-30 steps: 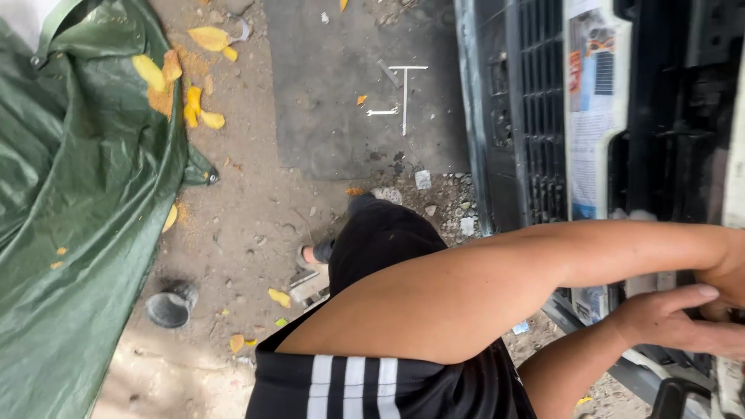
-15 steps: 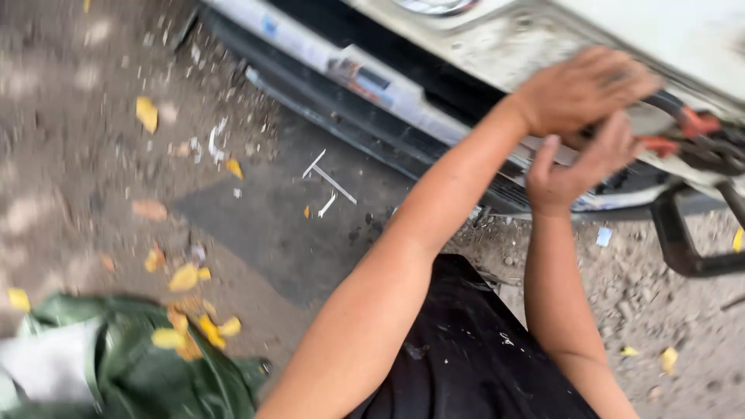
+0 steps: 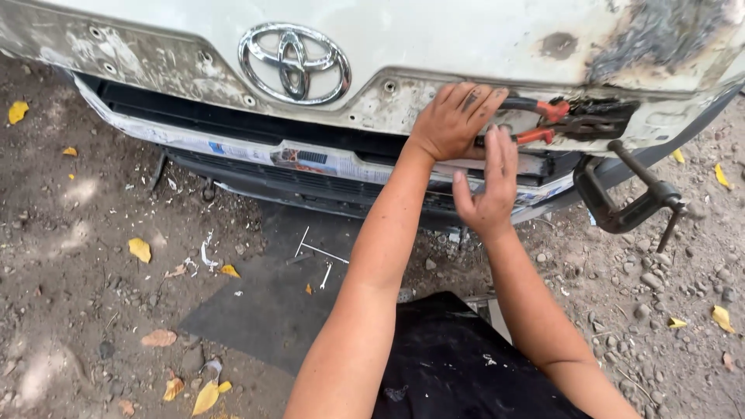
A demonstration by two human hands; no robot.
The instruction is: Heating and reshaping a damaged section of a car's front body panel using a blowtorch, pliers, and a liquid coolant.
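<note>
Gripping red-handled metal pliers [image 3: 543,120] against the scuffed white vehicle panel [image 3: 466,39], right of its chrome oval emblem [image 3: 294,64]: left hand [image 3: 454,120] closed over handles, right hand [image 3: 487,190] open, fingers [image 3: 500,151] touching lower handle. Likely clamping; steady squeezing needed.

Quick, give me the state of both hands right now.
Left hand: laid over the red-handled locking pliers clamped on the white vehicle panel; whether it is gripping them cannot be told.
Right hand: open, fingers straight, touching the lower handle.
</note>
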